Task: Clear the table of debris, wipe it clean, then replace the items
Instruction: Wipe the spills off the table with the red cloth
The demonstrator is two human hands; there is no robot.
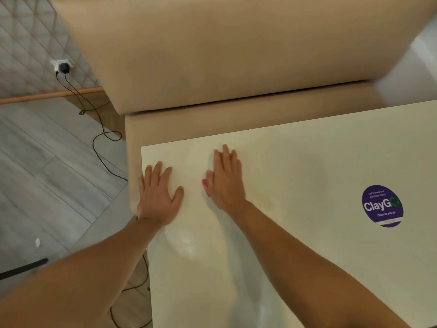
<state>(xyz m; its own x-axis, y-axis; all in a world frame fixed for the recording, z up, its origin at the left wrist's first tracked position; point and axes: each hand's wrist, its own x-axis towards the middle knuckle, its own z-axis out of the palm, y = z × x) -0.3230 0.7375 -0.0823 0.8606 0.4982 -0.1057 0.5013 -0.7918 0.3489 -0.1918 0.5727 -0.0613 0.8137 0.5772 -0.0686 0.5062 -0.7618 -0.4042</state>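
A pale cream table fills the lower right of the frame. Its top is smooth and shiny, with a soft white glare near the lower middle. There is a faint brownish smudge just to the right of the right wrist.

2 bare arms reach up from the bottom of the frame. The left hand lies flat near the table's left edge, with its fingers straight and spread wide. It holds nothing. The right hand lies flat near the middle of the frame, fingers straight and close together. It presses down on a small red thing. Only a thin red strip shows at the left side of the palm, so I cannot tell what it is.

A round purple sticker sits on the table at the right. It says "ClayGo" in white letters.

A tan padded bench fills the top of the frame, with its seat just past the table's far edge.

At the left is a grey wood-look floor. A white wall socket is in the upper left with a black plug in it. A black cord runs down from it and loops over the floor. A small white scrap lies on the floor at the lower left.
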